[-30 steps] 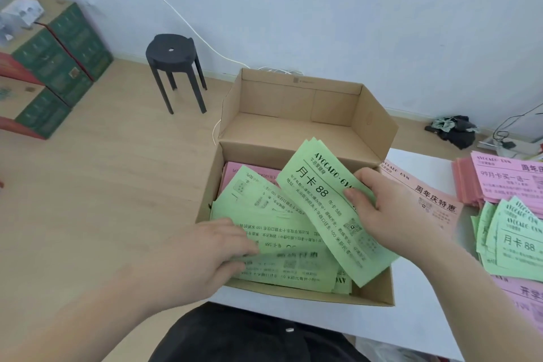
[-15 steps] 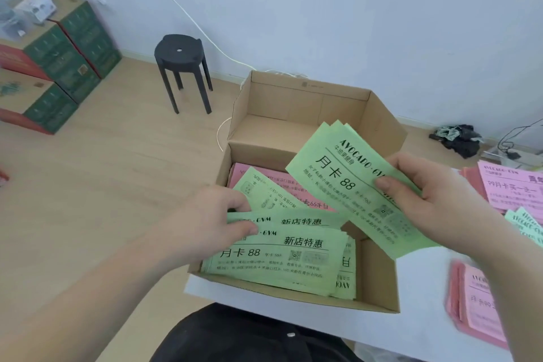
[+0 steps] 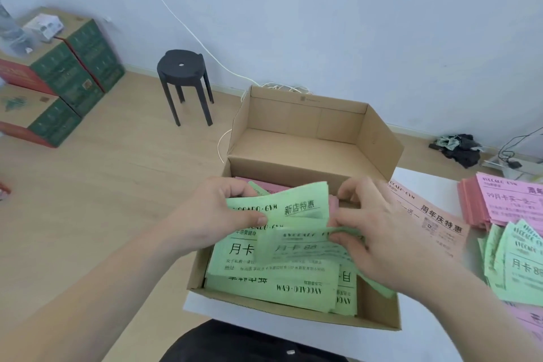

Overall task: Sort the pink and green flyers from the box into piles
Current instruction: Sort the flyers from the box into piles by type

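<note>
An open cardboard box (image 3: 379, 300) sits on the white table, filled with green flyers (image 3: 273, 282) over pink ones (image 3: 273, 185). My left hand (image 3: 217, 214) pinches a green flyer (image 3: 296, 206) lifted above the box. My right hand (image 3: 379, 232) pinches a bunch of green flyers (image 3: 299, 247), held over the box's right side and blurred by motion. To the right of the box lie a single pink flyer (image 3: 432, 220), a pink pile (image 3: 505, 200) and a green pile (image 3: 517, 264).
The white table (image 3: 417, 344) ends just left of the box. On the wooden floor stand a black stool (image 3: 182, 67) and stacked green and red cartons (image 3: 58, 73). A white cable runs down the wall. Dark cloth (image 3: 458, 147) lies by the wall.
My right hand brought its green flyers down and left over the box, toward my left hand. My left hand lifted a green flyer from the box. The view turned right, showing the piles again.
</note>
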Motion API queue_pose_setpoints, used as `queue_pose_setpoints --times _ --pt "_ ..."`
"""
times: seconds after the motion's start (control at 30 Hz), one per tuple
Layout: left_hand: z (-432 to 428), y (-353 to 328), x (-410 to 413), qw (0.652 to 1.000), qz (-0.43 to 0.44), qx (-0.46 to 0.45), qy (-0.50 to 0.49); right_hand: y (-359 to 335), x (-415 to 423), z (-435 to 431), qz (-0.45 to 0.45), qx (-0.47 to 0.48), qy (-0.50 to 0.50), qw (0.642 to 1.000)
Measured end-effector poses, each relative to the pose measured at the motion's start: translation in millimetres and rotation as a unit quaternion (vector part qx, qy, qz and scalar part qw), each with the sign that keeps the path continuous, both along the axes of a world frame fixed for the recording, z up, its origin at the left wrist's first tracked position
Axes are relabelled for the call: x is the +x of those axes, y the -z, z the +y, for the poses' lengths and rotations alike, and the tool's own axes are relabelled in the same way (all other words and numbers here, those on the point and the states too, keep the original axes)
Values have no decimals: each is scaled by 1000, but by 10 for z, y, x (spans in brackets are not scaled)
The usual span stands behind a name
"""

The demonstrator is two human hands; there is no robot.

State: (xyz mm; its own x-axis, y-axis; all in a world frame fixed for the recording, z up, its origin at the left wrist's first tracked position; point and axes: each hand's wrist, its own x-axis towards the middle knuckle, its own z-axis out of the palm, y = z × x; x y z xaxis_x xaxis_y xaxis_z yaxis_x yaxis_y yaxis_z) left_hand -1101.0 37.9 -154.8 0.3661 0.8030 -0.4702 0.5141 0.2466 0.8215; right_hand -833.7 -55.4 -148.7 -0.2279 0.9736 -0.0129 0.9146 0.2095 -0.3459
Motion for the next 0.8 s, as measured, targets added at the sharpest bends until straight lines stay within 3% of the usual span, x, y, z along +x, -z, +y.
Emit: queue_pose_setpoints --times 0.2,0.43,0.53,0.67,0.8 --pt "-46 31 46 997 -61 -32 26 343 -377 -17 43 -41 -73 996" --pt "-52 64 -89 1000 -18 22 12 565 -372 -309 -34 91 -92 991" --pt "-38 95 -171 999 9 32 3 524 -395 -373 -28 144 -102 984" --pt "-68 124 -163 999 6 34 -17 494 -414 -371 50 132 -46 989" --pt "-67 153 -153 999 -1 36 -27 537 -338 -289 47 123 -56 990"
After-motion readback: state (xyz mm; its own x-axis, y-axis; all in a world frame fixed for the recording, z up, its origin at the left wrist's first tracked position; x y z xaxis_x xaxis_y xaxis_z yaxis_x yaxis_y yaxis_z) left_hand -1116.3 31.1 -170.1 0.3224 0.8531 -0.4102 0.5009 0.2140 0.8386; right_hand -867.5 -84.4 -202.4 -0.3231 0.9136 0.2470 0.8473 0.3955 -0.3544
